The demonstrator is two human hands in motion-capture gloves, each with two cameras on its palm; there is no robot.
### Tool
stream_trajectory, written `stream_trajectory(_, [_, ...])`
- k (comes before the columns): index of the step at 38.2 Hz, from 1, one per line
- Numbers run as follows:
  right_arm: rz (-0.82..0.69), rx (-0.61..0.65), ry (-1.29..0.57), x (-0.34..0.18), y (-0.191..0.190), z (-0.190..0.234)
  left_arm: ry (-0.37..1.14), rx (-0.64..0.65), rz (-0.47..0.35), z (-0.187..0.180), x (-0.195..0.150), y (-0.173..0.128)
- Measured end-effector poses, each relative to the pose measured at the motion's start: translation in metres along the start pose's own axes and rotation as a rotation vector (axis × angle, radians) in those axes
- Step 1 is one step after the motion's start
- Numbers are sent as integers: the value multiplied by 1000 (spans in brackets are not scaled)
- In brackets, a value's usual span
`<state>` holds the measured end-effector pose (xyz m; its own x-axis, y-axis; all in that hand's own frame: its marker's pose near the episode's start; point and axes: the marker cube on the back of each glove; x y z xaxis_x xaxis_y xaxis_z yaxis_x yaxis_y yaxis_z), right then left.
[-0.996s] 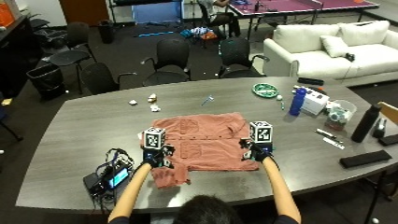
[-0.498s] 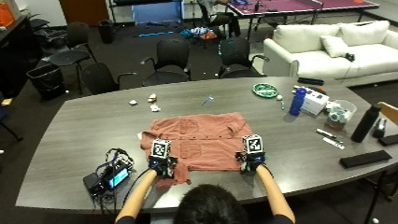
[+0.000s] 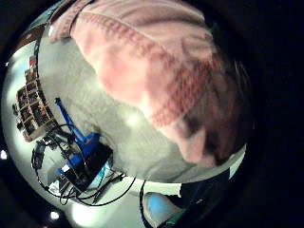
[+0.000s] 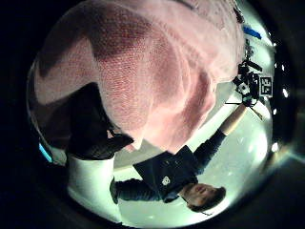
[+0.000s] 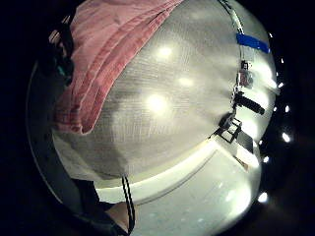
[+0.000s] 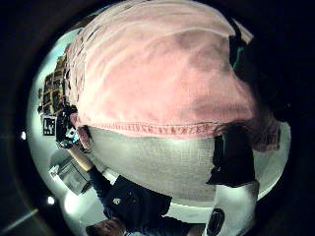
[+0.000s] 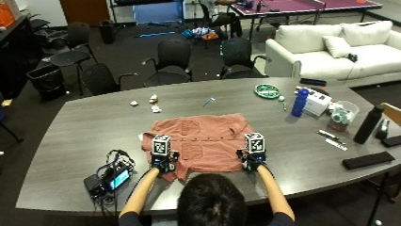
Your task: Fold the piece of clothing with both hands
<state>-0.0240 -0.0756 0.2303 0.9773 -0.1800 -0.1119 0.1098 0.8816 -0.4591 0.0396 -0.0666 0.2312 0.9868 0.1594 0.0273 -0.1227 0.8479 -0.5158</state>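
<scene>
A salmon-pink button shirt (image 7: 200, 136) lies spread flat on the grey table (image 7: 81, 136), collar side away from me. My left hand (image 7: 164, 162) is at the shirt's near left corner and my right hand (image 7: 252, 161) at its near right corner. In the left thumb side palm view a gloved thumb (image 4: 93, 131) pinches the pink cloth (image 4: 157, 81), which bulges close over the palm. In the right thumb side palm view a gloved finger (image 6: 231, 157) curls round the hem (image 6: 162, 129) with the table beneath it.
A black device with cables (image 7: 109, 178) sits just left of my left hand. At the far right stand a blue bottle (image 7: 300, 102), a white box (image 7: 318, 100), a black bottle (image 7: 366, 125) and a black case (image 7: 366, 160). A green plate (image 7: 268, 90) lies beyond the shirt.
Both hands have slid from the middle of the shirt toward me, down to its near edge, and now hold the cloth there.
</scene>
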Motion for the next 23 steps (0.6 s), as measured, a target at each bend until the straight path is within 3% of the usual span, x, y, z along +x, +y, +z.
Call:
stream_trajectory(5, [-6, 128, -16, 0, -16, -7, -27, 139, -73, -6, -3, -12])
stream_trajectory(9, [25, 195, 21, 1, -24, -11, -83, 254, -55, -12, 0, -19])
stream_trajectory(16, [47, 190, 114, 0, -13, -19, -120, 258, -17, -21, 7, -2])
stream_trajectory(20, [23, 140, 123, 1, 23, -31, -121, 264, 50, -34, 14, 31])
stream_trajectory(23, [-5, 109, 126, 4, 53, -42, -100, 159, 63, -35, 17, 52])
